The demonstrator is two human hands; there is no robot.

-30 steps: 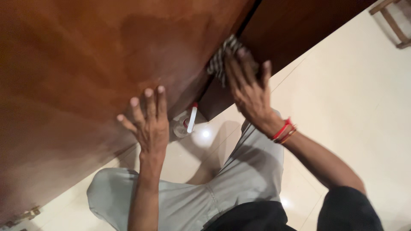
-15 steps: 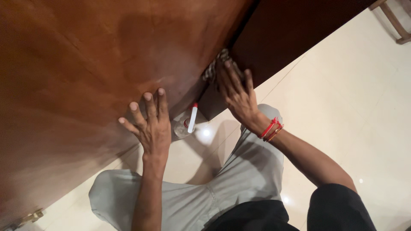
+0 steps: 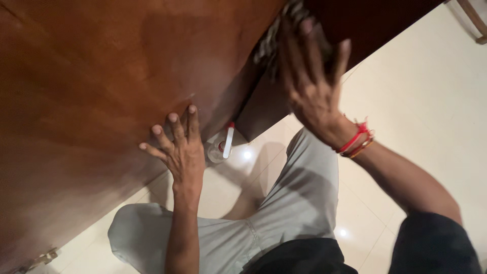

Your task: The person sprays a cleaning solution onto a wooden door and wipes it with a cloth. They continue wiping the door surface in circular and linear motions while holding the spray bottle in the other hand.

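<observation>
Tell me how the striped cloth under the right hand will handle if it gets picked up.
The cloth is bunched and folded under the right hand, so it is probably floppy and would droop. It looks thin, so likely light. Pressed flat against the smooth wooden panel, it probably slides easily and could slip once the hand lifts.

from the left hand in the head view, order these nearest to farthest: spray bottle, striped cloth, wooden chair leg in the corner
1. Spray bottle: on the floor just right of the left hand.
2. Striped cloth: up and right, under the right hand on the wooden panel.
3. Wooden chair leg: far top-right corner.
</observation>
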